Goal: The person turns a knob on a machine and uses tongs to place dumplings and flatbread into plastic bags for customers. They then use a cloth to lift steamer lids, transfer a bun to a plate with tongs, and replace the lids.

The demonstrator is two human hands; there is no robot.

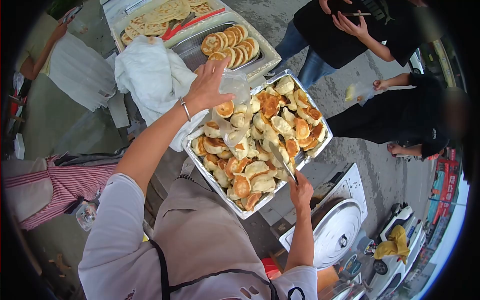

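**One Long Reach, One Closer Grip**

The person's bare left arm [157, 147] stretches forward and inward from a loose, short, pale fabric sleeve [112, 212], its elbow only slightly bent. A narrow, rounded, silver-coloured metal bangle [185, 109] circles the wrist. Beyond it, the left hand [206, 85] shows its back, the fingers pointing ahead and the thumb standing well apart from them in a wide, curved grip.

The bare right arm [300, 240] reaches less far, its forearm running almost straight ahead. At its end, the right hand [301, 191] is closed, fingers curled tightly. The two hands are well apart.
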